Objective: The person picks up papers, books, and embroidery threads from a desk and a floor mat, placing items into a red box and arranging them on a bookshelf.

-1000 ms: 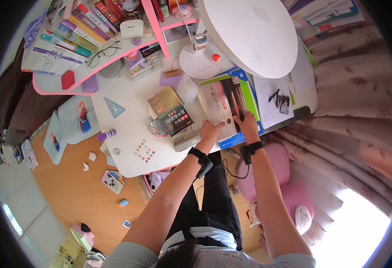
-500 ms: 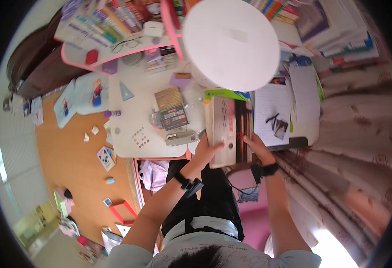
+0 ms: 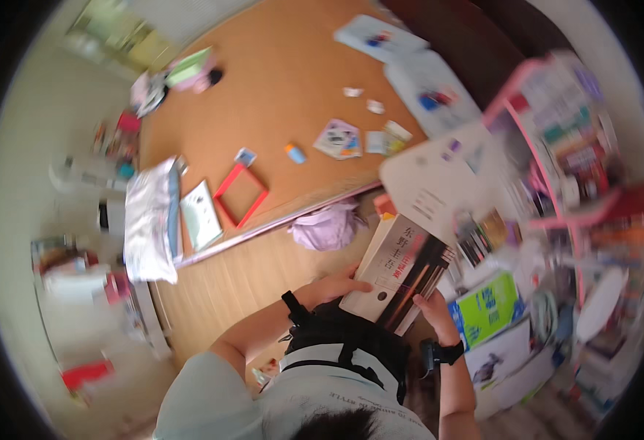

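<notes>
Between my two hands is a thick book with a pale cover, a dark striped side and printed characters. It is held in front of my waist; whether other books lie under it I cannot tell. My left hand grips its near left edge, thumb on the cover. On the opposite edge, my right hand is closed with its fingers underneath. A black strap with a small device circles each wrist. Beyond the right hand, a green and blue booklet lies on the white desk.
A wide brown-topped platform bears a red frame, a white pillow-like bundle and cards. A lilac cloth bundle sits by its edge. Pink shelves with books rise at the right. Bare wood floor shows at my left.
My view and body have turned left, away from the desk, which now lies on the right. The book has come along in both hands, now tilted. The green booklet is now uncovered.
</notes>
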Demonstrator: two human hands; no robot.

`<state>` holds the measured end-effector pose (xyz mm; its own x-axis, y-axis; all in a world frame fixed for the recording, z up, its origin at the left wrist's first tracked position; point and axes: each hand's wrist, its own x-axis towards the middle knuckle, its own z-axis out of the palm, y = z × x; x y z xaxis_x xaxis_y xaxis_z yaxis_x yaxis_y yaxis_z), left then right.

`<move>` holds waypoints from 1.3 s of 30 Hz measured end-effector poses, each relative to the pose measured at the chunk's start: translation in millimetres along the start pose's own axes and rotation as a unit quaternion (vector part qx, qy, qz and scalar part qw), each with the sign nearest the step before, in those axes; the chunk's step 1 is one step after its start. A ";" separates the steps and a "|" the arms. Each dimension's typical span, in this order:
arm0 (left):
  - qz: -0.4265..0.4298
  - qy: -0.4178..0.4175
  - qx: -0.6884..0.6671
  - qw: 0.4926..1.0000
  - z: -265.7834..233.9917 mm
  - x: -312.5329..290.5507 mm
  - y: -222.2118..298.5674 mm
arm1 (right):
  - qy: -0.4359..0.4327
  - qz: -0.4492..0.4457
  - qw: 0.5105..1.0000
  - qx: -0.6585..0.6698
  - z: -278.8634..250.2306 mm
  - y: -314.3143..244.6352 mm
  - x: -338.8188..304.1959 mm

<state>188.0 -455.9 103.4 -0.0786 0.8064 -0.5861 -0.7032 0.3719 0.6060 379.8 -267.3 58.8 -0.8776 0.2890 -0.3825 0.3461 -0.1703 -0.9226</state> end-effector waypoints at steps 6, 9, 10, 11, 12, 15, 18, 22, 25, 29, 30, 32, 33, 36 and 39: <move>0.095 0.162 -0.208 0.960 -130.7 -106.1 -45.3 | -0.117 0.145 0.981 -0.060 92.0 -25.8 91.9; 0.155 0.306 -0.204 0.917 -222.7 -174.4 -67.2 | -0.126 0.144 0.981 -0.028 145.5 -18.0 126.7; 0.166 0.343 -0.203 0.902 -255.9 -200.6 -69.3 | -0.121 0.146 0.982 -0.007 159.1 -9.7 137.8; 0.184 0.329 -0.232 0.897 -295.2 -226.9 -78.2 | -0.115 0.121 0.985 -0.035 176.5 -1.1 147.9; 0.203 0.314 -0.256 0.892 -336.5 -254.9 -84.7 | -0.111 0.124 0.985 -0.039 195.6 9.3 157.5; 0.225 0.312 -0.320 0.866 -452.9 -321.7 -102.6 | -0.111 0.090 0.989 -0.030 253.6 53.9 178.8; 0.194 0.352 -0.354 0.844 -572.1 -360.2 -137.8 | -0.158 0.164 0.958 -0.173 336.4 59.6 187.5; 0.171 0.353 -0.336 0.856 -683.2 -371.5 -161.3 | -0.194 0.154 0.930 -0.270 433.4 42.9 196.8; 0.172 0.324 -0.305 0.879 -739.1 -352.7 -164.5 | -0.170 0.175 0.920 -0.307 459.5 46.3 206.7; 0.198 0.316 -0.296 0.879 -771.1 -332.8 -179.9 | -0.190 0.205 0.898 -0.340 480.8 61.4 214.1; 0.183 0.346 -0.289 0.874 -775.9 -327.8 -180.1 | -0.191 0.210 0.892 -0.353 486.3 59.5 213.0; 0.151 0.411 -0.277 0.855 -773.9 -328.6 -187.6 | -0.205 0.170 0.875 -0.403 501.2 48.7 206.5; 0.113 0.517 -0.134 0.838 -773.4 -329.5 -188.4 | -0.212 0.121 0.867 -0.435 515.6 37.7 205.5; 0.060 0.743 0.225 0.628 -756.0 -331.3 -172.7 | -0.200 0.084 0.877 -0.428 519.3 34.6 199.8; 0.160 0.722 0.204 0.641 -716.2 -330.2 -137.0 | -0.153 0.151 0.905 -0.367 496.4 37.6 193.6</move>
<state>-195.8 -1102.5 -171.4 -0.9526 -0.2855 -0.1049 -0.2671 0.6205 0.7373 58.2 -685.4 -25.5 -0.7182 0.0397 -0.6947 0.6139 0.5060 -0.6059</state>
